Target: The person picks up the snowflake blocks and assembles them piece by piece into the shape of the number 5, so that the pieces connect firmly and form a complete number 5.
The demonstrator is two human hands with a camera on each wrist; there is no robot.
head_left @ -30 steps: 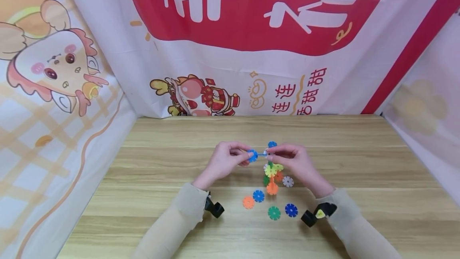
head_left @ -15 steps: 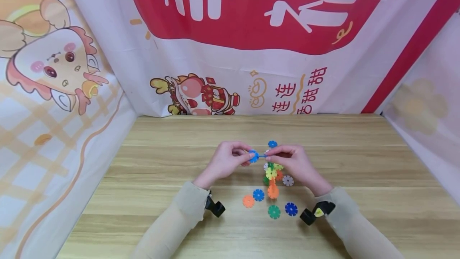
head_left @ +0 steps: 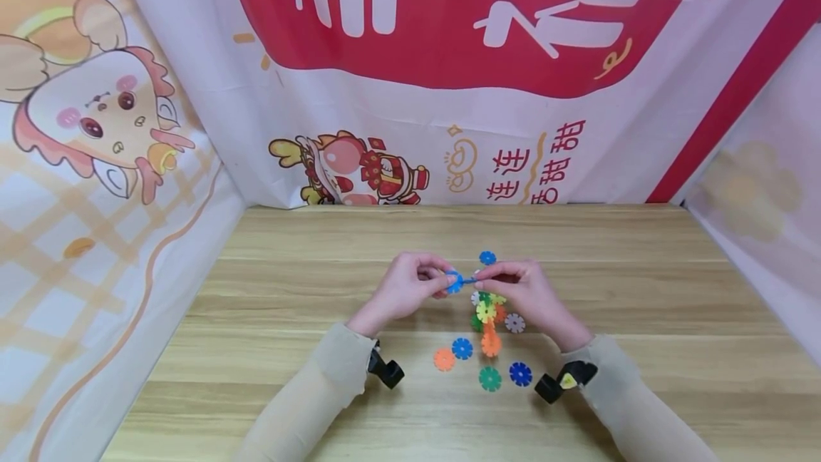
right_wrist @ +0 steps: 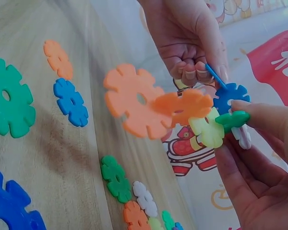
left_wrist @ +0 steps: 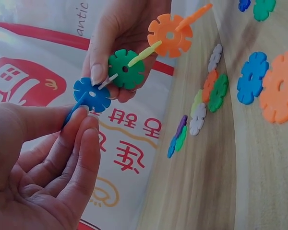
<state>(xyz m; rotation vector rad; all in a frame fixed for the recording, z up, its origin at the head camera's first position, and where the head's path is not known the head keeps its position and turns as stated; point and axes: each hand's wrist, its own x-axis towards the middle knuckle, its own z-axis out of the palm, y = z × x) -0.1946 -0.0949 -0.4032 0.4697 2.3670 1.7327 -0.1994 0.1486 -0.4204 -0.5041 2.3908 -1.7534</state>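
Note:
My left hand [head_left: 417, 282] pinches a blue slotted plastic disc [head_left: 455, 282] between thumb and fingers. That disc meets a second blue disc [left_wrist: 92, 96] at an angle, their edges seemingly slotted together. With thumb and fingertips, my right hand [head_left: 522, 287] holds a chain of interlocking discs just behind that second blue one. A white disc [right_wrist: 242, 137], a green disc [left_wrist: 126, 69], a yellow disc [right_wrist: 208, 128] and two orange discs follow along the chain. Its free end, an orange disc [right_wrist: 137, 100], hangs toward the person above the table.
Loose discs lie on the wooden table [head_left: 288, 376]: a blue one [head_left: 462, 348], an orange one [head_left: 444, 359], a green one [head_left: 490, 378] and a dark blue one [head_left: 521, 374] nearest. More lie under the chain, including a pale one [head_left: 515, 322]. Printed cloth [head_left: 385, 105] walls the back.
Both hands stay nearly in place, the joined blue discs between them slightly lower. The hanging orange end of the chain has shifted a little toward the person and right.

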